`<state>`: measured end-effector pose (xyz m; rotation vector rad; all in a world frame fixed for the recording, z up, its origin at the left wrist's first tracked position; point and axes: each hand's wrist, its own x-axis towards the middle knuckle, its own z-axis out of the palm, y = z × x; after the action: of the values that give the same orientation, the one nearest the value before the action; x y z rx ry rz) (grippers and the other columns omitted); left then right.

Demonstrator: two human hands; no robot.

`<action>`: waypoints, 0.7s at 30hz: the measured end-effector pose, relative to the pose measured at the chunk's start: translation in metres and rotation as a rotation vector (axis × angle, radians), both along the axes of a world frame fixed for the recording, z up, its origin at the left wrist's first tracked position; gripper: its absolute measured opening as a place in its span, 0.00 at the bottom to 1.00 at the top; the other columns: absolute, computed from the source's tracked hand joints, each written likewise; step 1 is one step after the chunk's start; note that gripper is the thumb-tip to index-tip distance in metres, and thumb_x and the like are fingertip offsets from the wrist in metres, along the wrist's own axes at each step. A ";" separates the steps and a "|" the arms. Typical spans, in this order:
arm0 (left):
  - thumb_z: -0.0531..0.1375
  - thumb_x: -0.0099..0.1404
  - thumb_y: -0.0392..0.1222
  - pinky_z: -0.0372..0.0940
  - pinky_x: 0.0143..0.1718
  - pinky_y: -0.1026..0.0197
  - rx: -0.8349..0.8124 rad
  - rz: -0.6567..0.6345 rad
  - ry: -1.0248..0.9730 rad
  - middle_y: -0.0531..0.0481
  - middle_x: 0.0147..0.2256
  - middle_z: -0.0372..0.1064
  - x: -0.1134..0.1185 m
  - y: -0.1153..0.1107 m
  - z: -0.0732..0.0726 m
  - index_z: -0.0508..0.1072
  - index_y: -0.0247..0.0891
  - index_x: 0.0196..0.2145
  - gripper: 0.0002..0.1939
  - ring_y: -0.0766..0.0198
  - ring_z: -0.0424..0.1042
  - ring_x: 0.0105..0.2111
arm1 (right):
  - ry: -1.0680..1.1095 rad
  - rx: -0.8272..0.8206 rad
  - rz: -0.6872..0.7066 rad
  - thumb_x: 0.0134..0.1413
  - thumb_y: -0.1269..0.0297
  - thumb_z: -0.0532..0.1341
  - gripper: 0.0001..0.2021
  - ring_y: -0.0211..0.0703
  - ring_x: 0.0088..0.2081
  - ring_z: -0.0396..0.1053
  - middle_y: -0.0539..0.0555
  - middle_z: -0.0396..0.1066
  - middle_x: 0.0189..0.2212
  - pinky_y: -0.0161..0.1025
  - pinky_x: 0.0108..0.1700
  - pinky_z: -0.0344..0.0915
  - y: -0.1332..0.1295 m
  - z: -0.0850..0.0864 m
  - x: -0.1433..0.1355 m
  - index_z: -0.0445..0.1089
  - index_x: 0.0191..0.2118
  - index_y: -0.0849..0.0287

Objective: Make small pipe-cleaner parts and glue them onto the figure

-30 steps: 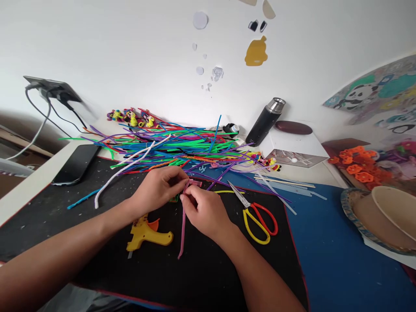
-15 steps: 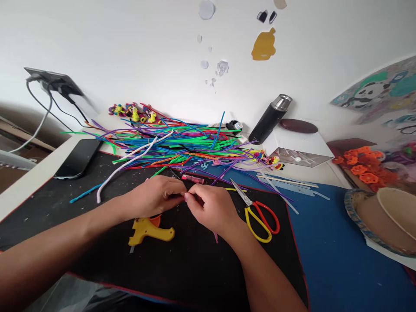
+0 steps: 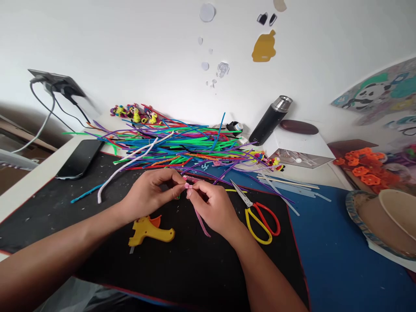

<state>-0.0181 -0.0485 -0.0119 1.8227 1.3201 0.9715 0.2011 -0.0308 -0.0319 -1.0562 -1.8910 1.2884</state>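
Between my two hands is a pink pipe cleaner [image 3: 202, 223], curled into a small loop at its upper end, its loose tail hanging down over the black mat. My left hand [image 3: 156, 193] pinches the loop from the left with thumb and forefinger. From the right, my right hand [image 3: 212, 203] pinches the same piece just beside it. A yellow glue gun [image 3: 151, 230] lies on the mat below my left hand. To the right of my right hand rest scissors [image 3: 255, 212] with one yellow and one red handle, blades slightly apart.
A heap of colourful pipe cleaners [image 3: 175, 145] spreads behind my hands. A phone [image 3: 79, 158] lies at the left. Farther right stand a black thermos [image 3: 271, 120], a white box [image 3: 302, 145] and a round bowl-like container [image 3: 367, 216]. Glue sticks [image 3: 292, 186] lie on the blue surface.
My hands have turned and opened slightly, bringing the pink loop into sight between the fingertips. The pink tail now shows longer and has swung left.
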 end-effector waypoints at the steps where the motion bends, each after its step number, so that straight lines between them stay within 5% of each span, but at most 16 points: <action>1: 0.67 0.72 0.50 0.71 0.36 0.63 -0.003 0.008 -0.015 0.48 0.32 0.82 0.001 -0.001 0.000 0.82 0.39 0.35 0.13 0.61 0.78 0.31 | 0.008 0.003 0.002 0.71 0.56 0.60 0.14 0.38 0.24 0.61 0.48 0.69 0.24 0.39 0.30 0.54 0.000 0.000 0.000 0.75 0.35 0.56; 9: 0.68 0.71 0.53 0.69 0.35 0.62 -0.050 0.066 0.045 0.49 0.32 0.80 0.003 0.002 0.002 0.81 0.39 0.34 0.15 0.61 0.76 0.31 | 0.084 -0.035 -0.104 0.71 0.53 0.61 0.15 0.39 0.25 0.61 0.49 0.70 0.25 0.38 0.28 0.55 0.000 -0.002 -0.001 0.76 0.35 0.57; 21: 0.71 0.67 0.55 0.65 0.30 0.64 -0.256 0.111 -0.214 0.51 0.29 0.76 0.011 0.003 0.001 0.78 0.37 0.33 0.17 0.65 0.70 0.28 | 0.011 0.043 -0.034 0.70 0.60 0.61 0.11 0.39 0.27 0.67 0.48 0.73 0.26 0.38 0.31 0.56 -0.001 -0.006 -0.003 0.74 0.35 0.56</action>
<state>-0.0071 -0.0457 -0.0107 1.4257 1.3550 0.9758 0.1981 -0.0320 -0.0379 -1.0530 -1.8763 1.2268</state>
